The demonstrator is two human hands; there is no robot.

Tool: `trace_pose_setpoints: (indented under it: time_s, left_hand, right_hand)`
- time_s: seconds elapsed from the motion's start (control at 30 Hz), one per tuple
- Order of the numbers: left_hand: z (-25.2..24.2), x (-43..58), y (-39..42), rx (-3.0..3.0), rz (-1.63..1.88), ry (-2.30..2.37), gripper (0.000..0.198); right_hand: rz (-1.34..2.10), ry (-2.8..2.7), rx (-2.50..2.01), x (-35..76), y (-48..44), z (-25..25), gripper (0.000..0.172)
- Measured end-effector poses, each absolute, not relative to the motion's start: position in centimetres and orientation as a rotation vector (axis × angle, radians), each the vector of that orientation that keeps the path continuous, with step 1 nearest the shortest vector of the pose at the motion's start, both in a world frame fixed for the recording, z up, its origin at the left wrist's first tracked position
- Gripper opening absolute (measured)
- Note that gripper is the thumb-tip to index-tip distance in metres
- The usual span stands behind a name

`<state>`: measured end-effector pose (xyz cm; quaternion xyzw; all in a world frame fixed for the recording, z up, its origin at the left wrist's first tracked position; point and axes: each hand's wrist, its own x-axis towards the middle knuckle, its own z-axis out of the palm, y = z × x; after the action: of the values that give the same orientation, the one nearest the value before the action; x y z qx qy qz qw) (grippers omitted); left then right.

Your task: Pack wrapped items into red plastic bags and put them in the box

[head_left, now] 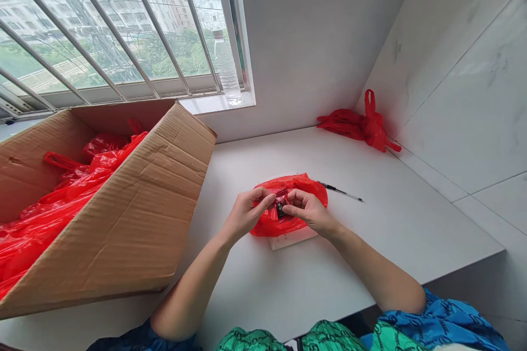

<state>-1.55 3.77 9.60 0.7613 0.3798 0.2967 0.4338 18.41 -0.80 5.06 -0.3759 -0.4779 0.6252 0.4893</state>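
Observation:
Over an opened red plastic bag (290,227), my two hands meet with their fingertips close together. My left hand (247,209) pinches the left side of a small shiny packet (281,208), dark with some red and black on it. The thumb and fingers of my right hand (312,211) close on its right side. What the packet contains cannot be made out. Beneath the bag, the edge of a white paper or booklet (290,239) with small printing sticks out. A pen (341,191) lies just right of the bag.
A large open cardboard box (135,225) full of red plastic bags (82,192) stands on the left of the white table (370,252). Another red bag (360,126) lies in the back right corner. A water bottle (227,71) stands on the sill of the barred window.

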Motion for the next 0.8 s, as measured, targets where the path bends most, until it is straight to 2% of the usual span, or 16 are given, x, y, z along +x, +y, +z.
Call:
trace_pose_setpoints:
  time_s: [0.2,0.43,0.63,0.8]
  left_hand:
    - [9.8,-1.7,3.9,1.926,0.735,0.957,0.041]
    - [10.9,-3.5,5.0,2.072,0.776,1.166,0.036]
    - [10.7,-4.2,5.3,2.340,0.474,1.269,0.033]
    - [9.3,-4.4,5.5,2.510,0.273,1.367,0.030]
  right_hand:
    - [1.478,-1.244,-0.947,18.7,-0.8,5.2,0.036]
    - [1.127,-1.503,-1.393,20.2,-0.4,4.8,0.034]
    - [1.063,-1.532,-1.482,19.9,-0.4,4.5,0.036]
    - [0.992,-1.601,-1.477,19.7,-0.4,4.5,0.023]
